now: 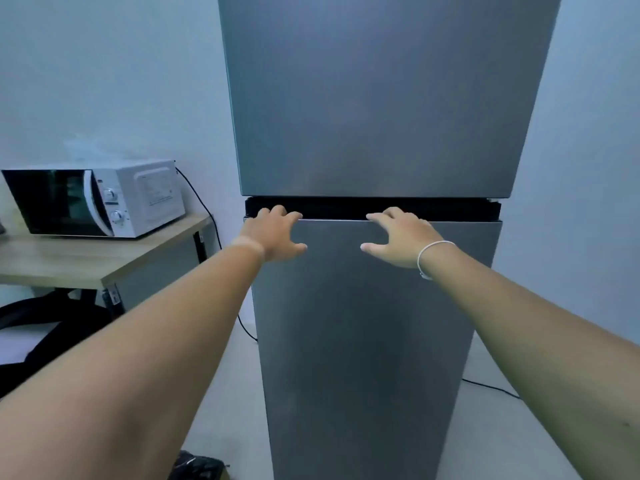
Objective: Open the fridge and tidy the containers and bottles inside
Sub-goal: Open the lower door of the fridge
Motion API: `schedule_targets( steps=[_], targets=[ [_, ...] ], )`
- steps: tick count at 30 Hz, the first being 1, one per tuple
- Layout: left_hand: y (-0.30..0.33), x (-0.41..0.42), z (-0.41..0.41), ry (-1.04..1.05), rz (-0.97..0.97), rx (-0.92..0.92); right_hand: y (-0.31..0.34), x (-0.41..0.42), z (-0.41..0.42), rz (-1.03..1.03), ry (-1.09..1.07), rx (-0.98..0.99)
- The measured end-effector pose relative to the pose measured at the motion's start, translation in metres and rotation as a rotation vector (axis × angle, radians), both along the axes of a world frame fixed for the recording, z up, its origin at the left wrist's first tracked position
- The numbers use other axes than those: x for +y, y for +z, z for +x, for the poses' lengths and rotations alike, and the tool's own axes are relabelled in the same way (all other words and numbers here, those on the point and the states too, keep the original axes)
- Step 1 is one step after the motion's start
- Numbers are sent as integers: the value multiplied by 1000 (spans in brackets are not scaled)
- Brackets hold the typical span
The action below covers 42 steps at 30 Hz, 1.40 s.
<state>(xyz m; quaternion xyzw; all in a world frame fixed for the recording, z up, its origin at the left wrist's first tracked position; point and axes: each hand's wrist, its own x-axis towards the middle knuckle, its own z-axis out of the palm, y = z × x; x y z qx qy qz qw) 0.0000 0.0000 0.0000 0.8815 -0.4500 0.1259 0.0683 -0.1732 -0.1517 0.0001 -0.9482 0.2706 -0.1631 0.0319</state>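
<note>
The fridge (374, 133) stood straight ahead against the pale wall, a tall grey unit with two doors, both closed. A dark gap ran between the upper door and the lower door (367, 323). The left hand (277, 235) rested at the top edge of the lower door near its left corner, fingers curled over the edge into the gap, thumb spread along the door front. The right hand (398, 239) lay further right on the same edge, its fingers hooked over it in the same way, thumb pointing inward; a thin white band (427, 258) circled that wrist. To the left, a white microwave (100, 199) sat on a wooden table (86, 261), and a black cord (204, 206) trailed down behind it.
</note>
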Motion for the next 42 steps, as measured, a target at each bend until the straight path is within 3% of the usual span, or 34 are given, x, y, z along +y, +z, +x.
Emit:
schedule_targets(
  steps=[7, 15, 31, 35, 42],
  targets=[
    [-12, -6, 33, 34, 52, -91, -17, -15, 40, -23, -75, 59],
    [-26, -28, 34, 66, -92, -75, -29, -18, 51, -71, -119, 45],
    [-19, -23, 25, 114, 41, -166, -31, -12, 44, 17, -98, 22],
    [-27, -12, 16, 75, 32, -266, -35, -9, 37, -22, -108, -4],
    [-32, 22, -19, 69, 78, -375, -33, 14, 13, 101, -83, -45]
  ],
)
